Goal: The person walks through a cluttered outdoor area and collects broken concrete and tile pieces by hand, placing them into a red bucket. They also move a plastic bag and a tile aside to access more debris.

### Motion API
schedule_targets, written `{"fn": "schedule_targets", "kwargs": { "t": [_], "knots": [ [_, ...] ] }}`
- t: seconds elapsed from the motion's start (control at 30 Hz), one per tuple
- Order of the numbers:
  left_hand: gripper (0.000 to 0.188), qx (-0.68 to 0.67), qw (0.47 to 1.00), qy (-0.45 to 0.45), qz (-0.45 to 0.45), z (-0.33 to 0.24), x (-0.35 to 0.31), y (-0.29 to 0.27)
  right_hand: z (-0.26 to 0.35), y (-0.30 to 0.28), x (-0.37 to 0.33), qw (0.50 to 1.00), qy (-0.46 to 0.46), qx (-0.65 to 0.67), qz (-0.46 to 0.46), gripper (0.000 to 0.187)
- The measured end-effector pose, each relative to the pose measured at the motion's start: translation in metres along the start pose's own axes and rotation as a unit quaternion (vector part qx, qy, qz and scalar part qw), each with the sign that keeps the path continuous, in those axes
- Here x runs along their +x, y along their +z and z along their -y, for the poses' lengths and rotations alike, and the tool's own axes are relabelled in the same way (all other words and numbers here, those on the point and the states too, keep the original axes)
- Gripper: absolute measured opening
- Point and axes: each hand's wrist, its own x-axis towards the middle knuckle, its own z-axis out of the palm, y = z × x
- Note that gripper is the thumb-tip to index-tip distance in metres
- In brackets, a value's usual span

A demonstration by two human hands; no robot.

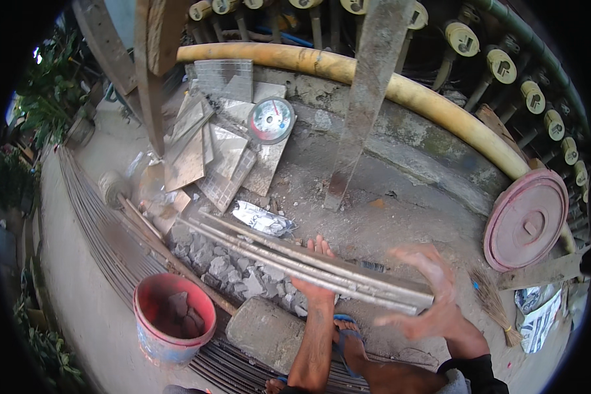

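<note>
Head: L hand (314,289) under approx. 3 strips (368,282).

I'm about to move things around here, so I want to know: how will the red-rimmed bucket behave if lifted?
The bucket will probably feel heavier than an empty one, since broken chunks lie inside. They look loose, so they may shift or knock about if it tilts. It seems stiff-sided, judging by its round mouth.

Soft daylight, curved fisheye edges, motion-blurred right fingers (423,259)
</note>
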Motion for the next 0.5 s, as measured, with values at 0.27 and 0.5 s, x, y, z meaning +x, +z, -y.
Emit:
{"fn": "schedule_targets", "kwargs": {
  "t": [0.27, 0.5],
  "knots": [
    [0.059, 0.071, 0.997, 0.016, -0.014, -0.006, -0.006, 0.000, 0.026, 0.006, 0.004, 0.994, 0.025, -0.058, 0.085, 0.099],
    [0.051, -0.134, 0.972, -0.139, 0.131, -0.018, 0.003, -0.028, 0.020, 0.000, -0.004, 0.984, 0.142, -0.027, 0.105, 0.086]
  ]
}}
